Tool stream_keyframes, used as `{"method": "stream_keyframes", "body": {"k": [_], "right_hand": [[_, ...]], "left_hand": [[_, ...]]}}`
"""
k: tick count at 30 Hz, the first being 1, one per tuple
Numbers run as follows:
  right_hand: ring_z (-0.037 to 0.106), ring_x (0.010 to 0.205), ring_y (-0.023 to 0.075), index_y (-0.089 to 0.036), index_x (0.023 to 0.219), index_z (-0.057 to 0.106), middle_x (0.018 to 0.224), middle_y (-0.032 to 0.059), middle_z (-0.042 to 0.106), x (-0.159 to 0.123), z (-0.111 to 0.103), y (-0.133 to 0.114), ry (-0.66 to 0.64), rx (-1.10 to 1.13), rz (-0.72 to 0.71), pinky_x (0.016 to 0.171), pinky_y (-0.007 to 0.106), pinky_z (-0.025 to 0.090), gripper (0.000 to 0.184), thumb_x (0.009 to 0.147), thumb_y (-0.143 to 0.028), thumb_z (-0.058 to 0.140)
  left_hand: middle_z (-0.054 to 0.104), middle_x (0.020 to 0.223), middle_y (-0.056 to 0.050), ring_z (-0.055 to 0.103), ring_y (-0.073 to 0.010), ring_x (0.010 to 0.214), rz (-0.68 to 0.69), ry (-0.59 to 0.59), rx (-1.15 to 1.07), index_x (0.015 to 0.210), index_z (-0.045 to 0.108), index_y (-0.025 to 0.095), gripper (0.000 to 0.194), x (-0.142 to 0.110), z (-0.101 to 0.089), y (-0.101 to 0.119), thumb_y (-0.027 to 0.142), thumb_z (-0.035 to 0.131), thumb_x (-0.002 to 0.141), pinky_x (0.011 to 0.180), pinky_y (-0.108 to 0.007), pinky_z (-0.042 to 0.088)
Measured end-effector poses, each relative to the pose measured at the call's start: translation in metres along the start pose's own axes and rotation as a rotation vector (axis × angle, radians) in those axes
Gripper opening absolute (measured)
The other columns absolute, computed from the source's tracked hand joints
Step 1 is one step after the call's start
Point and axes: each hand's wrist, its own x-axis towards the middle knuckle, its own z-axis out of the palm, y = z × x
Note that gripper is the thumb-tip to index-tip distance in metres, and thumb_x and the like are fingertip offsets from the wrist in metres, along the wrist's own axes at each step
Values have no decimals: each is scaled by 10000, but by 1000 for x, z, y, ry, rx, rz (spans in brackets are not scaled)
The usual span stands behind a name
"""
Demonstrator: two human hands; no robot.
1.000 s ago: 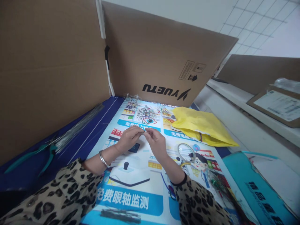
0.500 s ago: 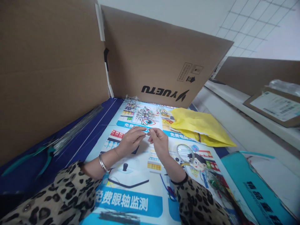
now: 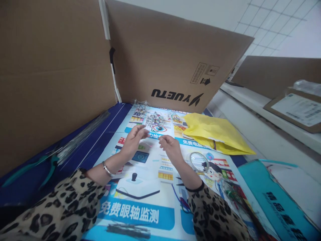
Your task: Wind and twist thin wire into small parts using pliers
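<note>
Over the printed sheet [image 3: 165,187], my left hand [image 3: 134,140] is closed, thumb and fingers pinched together. My right hand [image 3: 172,149] sits just to its right, also pinched. What either holds is too thin to make out. Beyond them lies a tangled pile of thin wire pieces [image 3: 156,118]. Nearer me, short dark wire lengths [image 3: 128,230] are bunched on the sheet. Coloured wires [image 3: 184,204] lie by my right sleeve. To the left rest a bundle of long straight wires [image 3: 82,135] and teal-handled pliers [image 3: 51,170].
Cardboard panels [image 3: 160,57] stand behind and to the left. A yellow envelope [image 3: 218,132] lies at the back right. Right of my wrist are a clear tape roll [image 3: 199,153] and a teal box [image 3: 268,194]. A labelled parcel [image 3: 296,107] sits on a ledge.
My hands have drawn apart, the left one moving left and slightly away from me. The right hand has barely shifted. The view has tilted a little.
</note>
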Motion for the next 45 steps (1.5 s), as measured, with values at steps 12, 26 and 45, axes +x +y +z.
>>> {"method": "stream_keyframes", "body": {"k": [12,26,45], "right_hand": [[603,586,129,-177,768,616,660,8,635,3,-4,1,104,339,153,466,208,415,209,686,-368,627],[585,606,98,-184,782,572,671,-22,614,-4,5,11,-3,715,296,514,204,425,252,636,-323,724],[545,533,102,-178,782,606,600,-8,616,-14,-8,1,-71,373,86,482,210,393,197,692,-346,655]], "left_hand": [[555,620,12,489,-60,530,-318,-360,-251,906,579,148,185,0,-5,-2,313,542,833,541,-158,381],[538,668,29,531,-60,581,-321,-268,-570,841,570,161,128,2,-9,-1,227,642,758,748,-258,511],[526,552,39,471,-79,472,-354,-449,-285,882,504,180,205,-2,-7,-3,320,608,774,523,-202,396]]}}
